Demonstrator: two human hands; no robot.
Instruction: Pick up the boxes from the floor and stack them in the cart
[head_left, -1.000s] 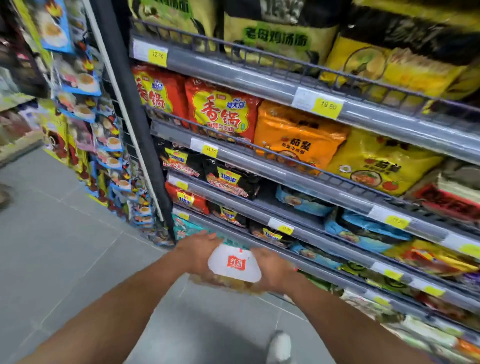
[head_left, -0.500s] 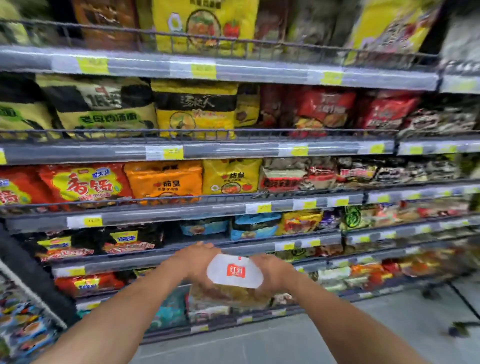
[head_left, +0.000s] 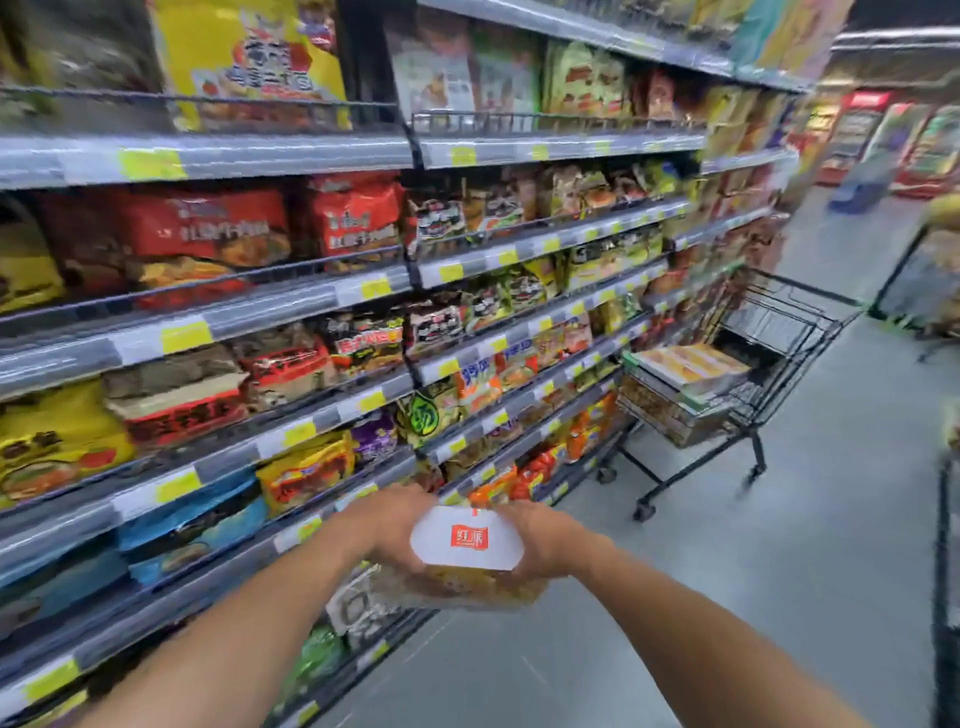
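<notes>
Only partly visible, box (head_left: 467, 551) between gripping left hand (head_left: 395, 525) and right hand (head_left: 550, 540), fingertips hidden underneath.

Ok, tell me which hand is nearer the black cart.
Right. The right hand grips the box at the end toward the cart, ahead and to the right; the left hand grips the opposite end, farther away.

Shelf packets (head_left: 208, 234) blurred (print unreadable); box (head_left: 467, 543) underside hidden; cart (head_left: 789, 312) smeared.

Black wire-metal cart (head_left: 779, 332), glossy floor (head_left: 779, 545)
</notes>
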